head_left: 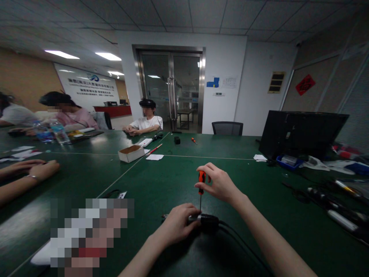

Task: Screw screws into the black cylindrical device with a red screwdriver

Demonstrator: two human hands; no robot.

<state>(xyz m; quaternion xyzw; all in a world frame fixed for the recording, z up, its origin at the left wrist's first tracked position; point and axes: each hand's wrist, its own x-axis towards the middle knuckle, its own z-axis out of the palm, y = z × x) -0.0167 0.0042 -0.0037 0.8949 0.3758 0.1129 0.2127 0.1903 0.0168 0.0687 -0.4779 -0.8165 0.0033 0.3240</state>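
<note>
My right hand is closed around the orange-and-black handle of a screwdriver. The screwdriver stands upright, its thin shaft pointing down to the metal part of a corded black device. My left hand wraps over that metal part and presses the device against the green table. A narrow metal end pokes out to the left of the left fingers. The exact kind of device does not show, and the screwdriver's tip is too small to make out. A black cable runs from the device toward the lower right.
A second screwdriver, a small black block and an open cardboard box lie farther back. At right are a monitor, a blue tray and corded tools. Another person's hands rest at left; several people sit around.
</note>
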